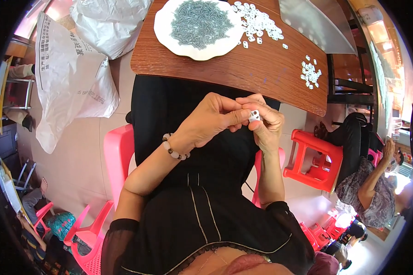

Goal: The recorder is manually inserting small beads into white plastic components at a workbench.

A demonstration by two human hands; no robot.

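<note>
My two hands meet above my lap, just off the table's near edge. Between the thumb and fingers of my right hand (268, 123) is a small white plastic piece (254, 116) with dark holes in its face. My left hand (213, 117) is closed in a pinch, its thumb tip against the left side of that piece; whatever its fingertips hold is hidden. On the table beyond, a white plate (199, 53) with a wavy rim carries a heap of tiny grey metal parts (199, 23), too small to name. Loose white pieces (259, 20) lie beside it.
A smaller cluster of white pieces (311, 74) lies near the right end of the brown table (243, 68). White sacks (73, 78) stand at left. A red stool (314, 160) is on the right, and a person (371, 188) sits beyond it.
</note>
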